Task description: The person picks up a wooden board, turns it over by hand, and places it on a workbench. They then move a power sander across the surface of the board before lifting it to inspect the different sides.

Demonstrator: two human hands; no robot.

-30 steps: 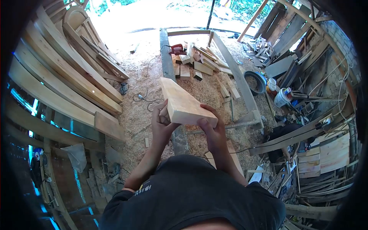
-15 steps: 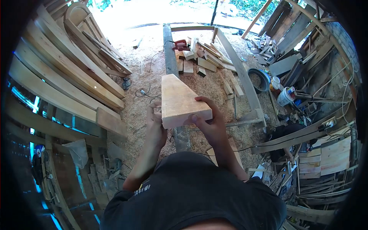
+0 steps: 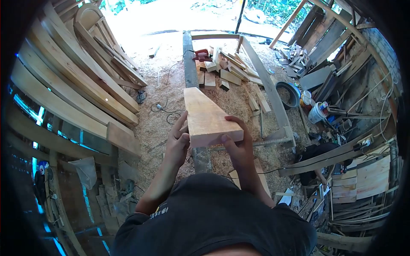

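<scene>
A thick wooden block (image 3: 207,113) with one slanted side is held up in front of my body, its narrow end pointing away. My right hand (image 3: 239,143) grips its near right corner, thumb on the near end face and fingers over the top edge. Along the block's left side is my left hand (image 3: 177,141), its fingertips and thumb against the left edge near the front corner. A grey beam (image 3: 190,68) runs beneath and beyond the block.
Cut wood pieces (image 3: 230,76) and a red power tool (image 3: 202,55) lie ahead. Long boards (image 3: 85,68) lean at left. A basin (image 3: 288,94) and white bucket (image 3: 317,113) stand at right. Another person (image 3: 316,155) crouches at lower right; a cable (image 3: 273,170) crosses nearby.
The block and both hands have shifted slightly right and down in view. My left hand's fingers have moved from behind the block's left side to show along its edge.
</scene>
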